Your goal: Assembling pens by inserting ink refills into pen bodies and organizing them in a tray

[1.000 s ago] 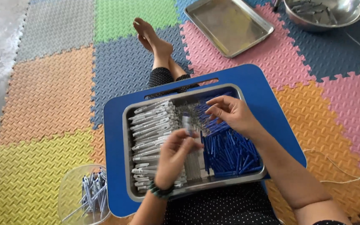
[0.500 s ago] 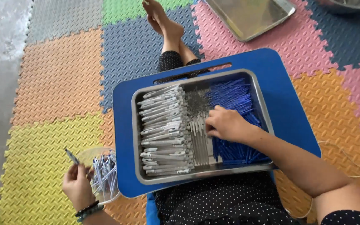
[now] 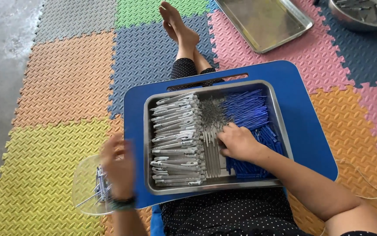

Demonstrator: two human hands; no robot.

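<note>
**Lap tray full of pen parts, both hands busy**

So the person sits on a foam puzzle mat [image 3: 62, 83] with a blue lap board [image 3: 311, 126] across their legs, and a steel tray [image 3: 280, 118] rests on top of that board. Inside the tray, on the left side, there's a neat stack of white pen barrels [image 3: 175, 135]. The right side holds a pile of blue pen pieces [image 3: 249, 109], and between the two lies a narrow row of thin grey metal bits [image 3: 212, 148].

The right hand [image 3: 238, 142] is down in the tray, resting right where the grey bits meet the blue pile. Its fingers are curled inward and touch the parts, but I can't tell whether they actually pinch anything, since the knuckles hide the tips.

The left hand [image 3: 118, 164] is off the board's left edge, blurred by motion, hovering just over a clear plastic container [image 3: 86, 185] that sits on the mat with a few finished-looking pens inside. The fingers look loosely spread and I see nothing in them, though the blur makes it hard to be sure.

Further out, an empty-looking second steel tray [image 3: 262, 22] sits on the mat beyond the feet, and a metal bowl [image 3: 363, 13] is in the top right corner.
</note>
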